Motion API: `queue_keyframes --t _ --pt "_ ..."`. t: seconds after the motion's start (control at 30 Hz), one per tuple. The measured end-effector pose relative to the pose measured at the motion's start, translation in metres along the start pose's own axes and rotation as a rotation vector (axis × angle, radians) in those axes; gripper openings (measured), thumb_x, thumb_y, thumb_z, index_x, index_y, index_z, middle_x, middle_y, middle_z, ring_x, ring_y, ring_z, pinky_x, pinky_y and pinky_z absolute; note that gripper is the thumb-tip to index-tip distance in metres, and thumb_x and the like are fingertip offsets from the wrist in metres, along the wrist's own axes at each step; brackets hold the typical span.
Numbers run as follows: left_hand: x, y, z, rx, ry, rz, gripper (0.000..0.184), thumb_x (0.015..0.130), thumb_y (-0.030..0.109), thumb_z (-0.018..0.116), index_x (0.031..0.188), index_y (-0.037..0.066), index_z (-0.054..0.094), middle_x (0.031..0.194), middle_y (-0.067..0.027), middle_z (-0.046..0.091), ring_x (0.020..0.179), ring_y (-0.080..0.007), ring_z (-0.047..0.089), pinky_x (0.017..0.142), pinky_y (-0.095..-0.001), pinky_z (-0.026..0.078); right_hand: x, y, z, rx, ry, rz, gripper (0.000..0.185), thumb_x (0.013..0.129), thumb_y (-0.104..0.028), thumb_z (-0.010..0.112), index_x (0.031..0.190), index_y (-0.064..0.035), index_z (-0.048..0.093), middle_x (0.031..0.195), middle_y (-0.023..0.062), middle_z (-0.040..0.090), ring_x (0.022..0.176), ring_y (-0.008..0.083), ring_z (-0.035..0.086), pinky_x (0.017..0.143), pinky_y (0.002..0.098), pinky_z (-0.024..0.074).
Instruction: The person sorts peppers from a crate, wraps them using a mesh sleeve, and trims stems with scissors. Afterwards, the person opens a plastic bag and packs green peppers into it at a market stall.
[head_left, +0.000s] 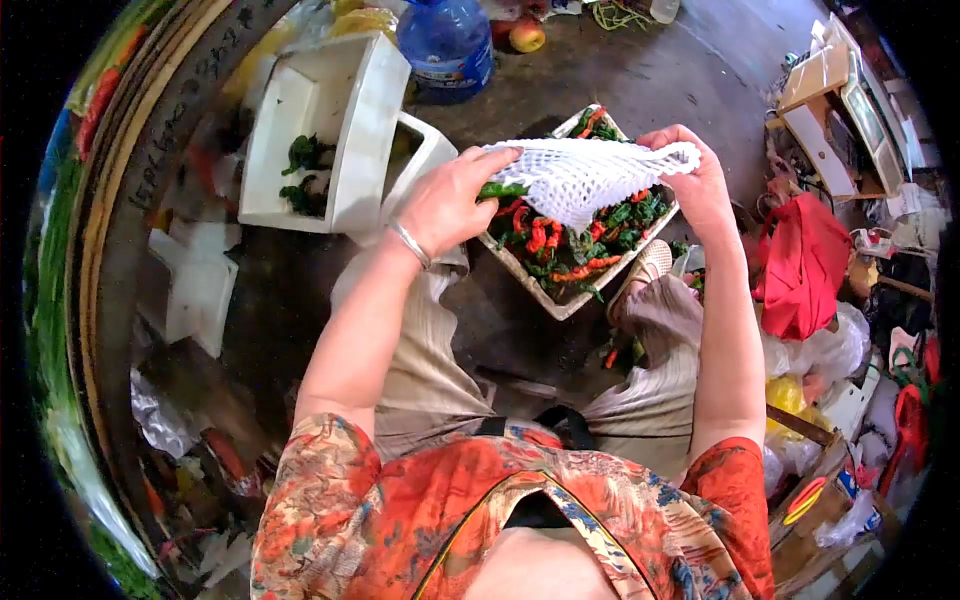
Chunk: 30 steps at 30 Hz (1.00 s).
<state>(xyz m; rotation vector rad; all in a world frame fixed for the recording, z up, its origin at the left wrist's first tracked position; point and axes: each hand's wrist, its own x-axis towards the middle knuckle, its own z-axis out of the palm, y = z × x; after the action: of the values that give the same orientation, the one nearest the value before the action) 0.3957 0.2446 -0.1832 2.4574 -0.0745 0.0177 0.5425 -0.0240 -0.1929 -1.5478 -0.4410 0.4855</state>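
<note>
A white foam mesh net (590,170) is stretched between my two hands above a white foam box (545,295). My left hand (455,195), with a bracelet at the wrist, is closed on the net's left end. A green piece (503,190), perhaps a pepper, shows by its fingertips; whether it is inside the net I cannot tell. My right hand (690,175) pinches the net's rolled right end. Red and dark green peppers (540,240) fill the box below, partly hidden by the net.
At the upper left an open foam box (355,130) lies tilted with a few green pieces inside. Behind it stands a large blue water bottle (445,50). A red bag (805,265) and plastic clutter lie on the right. Stacked board edges (95,250) line the left.
</note>
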Motion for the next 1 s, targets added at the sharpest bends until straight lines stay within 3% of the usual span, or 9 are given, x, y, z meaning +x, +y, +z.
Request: queue_keyframes --t 0.1,0.13,0.23,0.3,0.4,0.5,0.57,0.73,1.0 --pt "0.002 0.000 -0.005 -0.191 -0.009 0.150 0.057 0.070 0.001 0.052 0.126 0.009 0.056 0.118 -0.0157 0.060 0.109 -0.0313 0.057 0.094 -0.0367 0.045 0.001 0.008 0.003 -0.047 -0.054 -0.076 0.030 0.069 0.018 0.049 0.088 -0.0038 0.056 0.101 0.0052 0.064 0.099 0.0127 0.056 0.084 0.0246 0.0441" --pt "0.004 0.003 -0.009 -0.237 -0.015 0.182 0.057 0.070 -0.002 0.050 0.126 0.010 0.057 0.120 -0.0122 0.061 0.101 -0.0231 0.062 0.087 -0.0336 0.049 0.001 0.008 0.003 -0.109 -0.053 -0.050 0.035 0.065 0.019 0.044 0.088 -0.0040 0.056 0.103 0.0062 0.064 0.100 0.0137 0.056 0.086 0.0253 0.0432" --pt "0.001 0.009 -0.026 -0.778 -0.142 -0.111 0.051 0.077 -0.005 0.045 0.126 0.006 0.056 0.116 -0.0062 0.061 0.078 -0.0099 0.063 0.069 -0.0246 0.051 -0.001 0.005 0.010 -0.200 -0.020 -0.062 0.038 0.062 0.019 0.042 0.089 -0.0030 0.056 0.104 0.0073 0.064 0.101 0.0160 0.057 0.088 0.0264 0.0426" --pt "0.004 0.006 -0.032 -0.791 0.010 -0.133 0.040 0.083 0.003 0.053 0.123 0.005 0.058 0.112 -0.0062 0.064 0.077 -0.0119 0.063 0.073 -0.0263 0.051 -0.003 -0.004 0.014 -0.410 -0.031 -0.141 0.032 0.066 0.015 0.044 0.090 -0.0007 0.056 0.100 0.0091 0.064 0.100 0.0194 0.058 0.091 0.0278 0.0413" --pt "0.010 -0.009 -0.016 -0.292 0.274 0.050 0.036 0.079 0.013 0.063 0.115 0.008 0.063 0.109 -0.0066 0.066 0.090 -0.0199 0.063 0.081 -0.0331 0.050 -0.007 -0.007 0.029 -0.516 -0.063 -0.167 0.020 0.071 0.010 0.049 0.087 0.0003 0.055 0.099 0.0092 0.064 0.098 0.0180 0.058 0.090 0.0278 0.0416" --pt "0.020 -0.011 0.013 -0.038 0.289 0.289 0.042 0.070 0.025 0.070 0.110 0.010 0.065 0.105 -0.0078 0.065 0.104 -0.0271 0.057 0.086 -0.0381 0.049 -0.010 -0.011 0.045 -0.539 -0.157 -0.202 0.013 0.074 0.007 0.051 0.085 -0.0008 0.054 0.099 0.0095 0.064 0.096 0.0165 0.057 0.089 0.0280 0.0419" --pt "0.022 0.007 0.018 0.068 0.108 0.250 0.046 0.066 0.029 0.072 0.108 0.010 0.065 0.103 -0.0080 0.064 0.105 -0.0276 0.056 0.084 -0.0391 0.050 -0.012 -0.009 0.050 -0.455 -0.208 -0.193 0.011 0.076 0.006 0.052 0.083 -0.0016 0.053 0.099 0.0099 0.063 0.096 0.0174 0.057 0.089 0.0284 0.0415" --pt "0.020 0.018 0.018 -0.186 0.124 0.209 0.061 0.058 0.047 0.077 0.103 0.007 0.067 0.095 -0.0151 0.066 0.093 -0.0316 0.062 0.079 -0.0419 0.051 -0.017 -0.002 0.052 -0.334 -0.195 -0.125 0.011 0.078 0.006 0.052 0.085 -0.0026 0.053 0.105 0.0116 0.061 0.101 0.0192 0.055 0.091 0.0299 0.0403" --pt "0.017 0.019 0.023 -0.343 0.034 0.183 0.060 0.058 0.045 0.075 0.105 0.009 0.068 0.089 -0.0163 0.067 0.086 -0.0322 0.065 0.076 -0.0406 0.051 -0.020 0.003 0.054 -0.116 -0.160 -0.045 0.011 0.079 0.002 0.055 0.086 -0.0045 0.052 0.107 0.0123 0.060 0.099 0.0184 0.055 0.091 0.0317 0.0415"
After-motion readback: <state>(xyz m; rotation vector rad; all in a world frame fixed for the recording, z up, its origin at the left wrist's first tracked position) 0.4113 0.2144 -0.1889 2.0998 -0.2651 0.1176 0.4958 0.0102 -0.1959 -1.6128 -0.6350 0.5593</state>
